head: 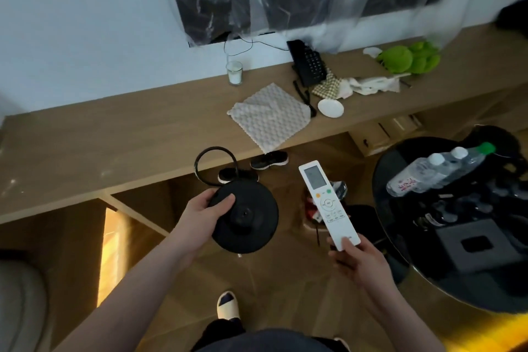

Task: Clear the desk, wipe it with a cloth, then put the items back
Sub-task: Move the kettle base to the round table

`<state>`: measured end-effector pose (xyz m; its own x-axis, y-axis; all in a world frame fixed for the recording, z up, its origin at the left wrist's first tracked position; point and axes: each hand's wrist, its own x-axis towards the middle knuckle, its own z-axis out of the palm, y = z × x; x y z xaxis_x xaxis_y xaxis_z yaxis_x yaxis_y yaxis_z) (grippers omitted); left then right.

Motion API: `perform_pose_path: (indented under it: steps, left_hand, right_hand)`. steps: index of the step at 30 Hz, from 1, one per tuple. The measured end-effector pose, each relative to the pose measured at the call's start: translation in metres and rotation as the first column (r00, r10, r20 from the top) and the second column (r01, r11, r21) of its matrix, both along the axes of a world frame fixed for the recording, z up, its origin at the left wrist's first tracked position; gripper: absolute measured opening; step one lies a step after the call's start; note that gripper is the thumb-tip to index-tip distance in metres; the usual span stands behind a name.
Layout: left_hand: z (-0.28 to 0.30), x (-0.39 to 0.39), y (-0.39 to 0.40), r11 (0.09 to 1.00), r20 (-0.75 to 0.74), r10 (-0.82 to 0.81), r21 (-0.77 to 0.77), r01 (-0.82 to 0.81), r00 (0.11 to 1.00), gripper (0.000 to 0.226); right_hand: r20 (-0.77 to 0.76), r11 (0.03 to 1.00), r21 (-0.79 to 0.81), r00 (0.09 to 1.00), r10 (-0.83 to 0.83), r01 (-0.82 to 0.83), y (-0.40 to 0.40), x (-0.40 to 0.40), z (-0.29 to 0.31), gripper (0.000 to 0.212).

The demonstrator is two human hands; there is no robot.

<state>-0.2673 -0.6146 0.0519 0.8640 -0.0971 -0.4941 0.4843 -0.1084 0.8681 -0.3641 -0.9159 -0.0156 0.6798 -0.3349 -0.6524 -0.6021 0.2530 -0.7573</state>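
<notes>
Item: my left hand (pixel 204 210), curled round the rim of a black kettle base (pixel 246 216), thumb on top. Disc-shaped, matt plastic, a raised round connector at its centre; a black cord (pixel 213 164) looped stiffly off its far edge. Held in the air below the desk's front edge.

Item: my right hand (pixel 353 258), pinching the lower end of a white remote control (pixel 328 204) between thumb and fingers. Long, slim, hard plastic; grey screen at the top, orange and green buttons beneath, a round pad below those. Also held clear of the desk.

Item: the desk (pixel 100 148), long, wood-grain laminate. Its left stretch was bare where I looked; small pale flecks showed near the left edge.

Item: a white cloth (pixel 270 116), square, bumpy weave, lying flat with one corner overhanging the front edge.

Still on the desk at right: a glass (pixel 235 73) with white contents, a black telephone (pixel 308 64) with coiled cord, a small white dish (pixel 331 108), crumpled fabric (pixel 368 84), a fuzzy green soft toy (pixel 408 57).

Off to my right: a round black glossy table (pixel 405 234) carrying clear plastic water bottles (pixel 437 171).

Step, as I judged it: either clearing or putting back; I could not tell which. The next move called for setting both pieces down flat, minding the trailing cord.
</notes>
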Motion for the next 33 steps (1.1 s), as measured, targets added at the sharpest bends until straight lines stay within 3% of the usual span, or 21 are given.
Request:
perform_pose_path:
  steps: [9, 13, 19, 24, 33]
  left_hand:
    - [-0.02, -0.034, -0.191, 0.99, -0.025, 0.073, -0.117, -0.076, 0.997, 0.029]
    - [-0.025, -0.059, -0.257, 0.995, -0.046, 0.041, -0.092, -0.045, 0.998, 0.026]
    - [-0.022, -0.058, -0.306, 0.998, -0.063, -0.007, -0.064, 0.003, 0.998, 0.02]
    - [-0.029, -0.039, -0.326, 0.995, -0.126, -0.08, -0.061, 0.073, 0.989, 0.028]
    - [-0.035, -0.043, -0.365, 0.991, -0.175, -0.13, 0.003, 0.132, 0.976, 0.025]
  right_hand:
    - [0.016, 0.997, -0.065, 0.999, 0.038, -0.037, -0.18, -0.085, 0.012, 0.016]
    - [-0.006, 0.996, -0.091, 1.0, 0.019, -0.02, -0.238, -0.112, 0.016, 0.017]
    - [0.015, 0.99, -0.111, 0.996, -0.084, 0.085, -0.288, -0.118, 0.016, 0.017]
    - [0.028, 0.966, -0.089, 0.97, -0.24, 0.241, -0.316, -0.117, 0.007, 0.017]
    - [-0.006, 0.936, -0.085, 0.939, -0.344, 0.342, -0.392, -0.118, -0.003, 0.018]
